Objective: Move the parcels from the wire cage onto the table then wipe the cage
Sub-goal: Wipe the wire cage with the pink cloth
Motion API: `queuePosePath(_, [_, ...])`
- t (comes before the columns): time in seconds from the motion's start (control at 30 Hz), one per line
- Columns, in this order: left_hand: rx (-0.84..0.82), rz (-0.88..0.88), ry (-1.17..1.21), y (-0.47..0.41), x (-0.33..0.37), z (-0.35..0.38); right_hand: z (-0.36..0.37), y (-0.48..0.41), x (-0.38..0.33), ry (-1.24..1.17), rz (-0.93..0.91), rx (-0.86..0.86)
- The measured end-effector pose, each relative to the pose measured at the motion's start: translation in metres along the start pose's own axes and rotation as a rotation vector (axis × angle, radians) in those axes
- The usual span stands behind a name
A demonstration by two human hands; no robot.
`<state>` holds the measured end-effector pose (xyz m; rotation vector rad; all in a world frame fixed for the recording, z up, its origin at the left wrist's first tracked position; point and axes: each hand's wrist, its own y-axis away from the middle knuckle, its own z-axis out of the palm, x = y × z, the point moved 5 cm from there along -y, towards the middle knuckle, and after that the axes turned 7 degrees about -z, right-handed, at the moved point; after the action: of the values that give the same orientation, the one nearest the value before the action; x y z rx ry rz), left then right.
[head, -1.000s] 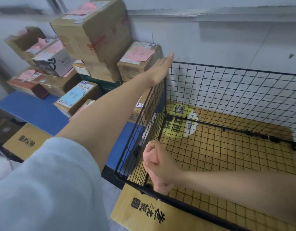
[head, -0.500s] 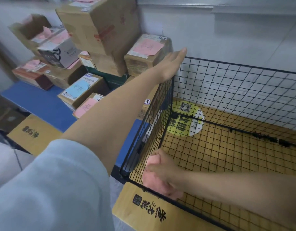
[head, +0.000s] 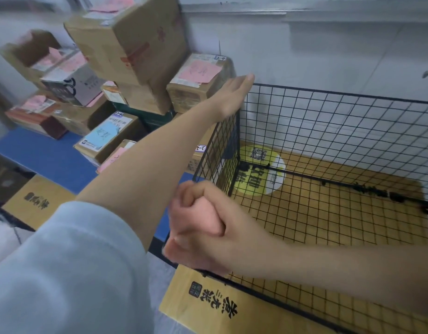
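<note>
The black wire cage (head: 328, 121) stands on the right with no parcels inside; its mesh floor lies over a yellow cardboard sheet. My left hand (head: 232, 97) reaches far forward, its straight fingers resting on the cage's back left top corner. My right hand (head: 203, 227) grips a bunched pink cloth (head: 205, 218) at the cage's near left corner, up by the top rim. Several cardboard parcels (head: 126, 44) with pink and blue labels are stacked on the blue table (head: 51, 157) to the left.
A white wall runs behind the cage and the parcels. A yellow box with black characters (head: 208, 302) lies under the cage's front edge, and another such box (head: 37, 201) sits below the table at the left. A round yellow sticker (head: 256, 174) shows under the mesh.
My right hand with the pink cloth went down the cage's near left corner, then came back up to the rim. My left hand stayed on the back corner. The view shifted slightly.
</note>
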<state>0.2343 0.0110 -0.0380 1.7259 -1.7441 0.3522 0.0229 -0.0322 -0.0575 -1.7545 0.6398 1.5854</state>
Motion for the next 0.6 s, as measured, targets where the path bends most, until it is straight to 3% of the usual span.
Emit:
queuePosePath(0.17, [0.009, 0.007, -0.024, -0.002, -0.002, 0.002, 0.003, 0.001, 0.004, 0.030, -0.075, -0.013])
queuePosePath(0.3, [-0.015, -0.012, -0.001, -0.003, -0.002, 0.002, 0.000, 0.008, 0.034, 0.060, -0.017, -0.061])
queuePosePath(0.47, [-0.034, -0.026, -0.034, -0.006, -0.003, 0.001, 0.002, 0.020, 0.090, 0.273, 0.178, -0.230])
queuePosePath(0.6, [-0.023, -0.002, -0.057, -0.006, 0.000, 0.001, -0.009, 0.040, 0.118, 0.244, 0.390, -0.298])
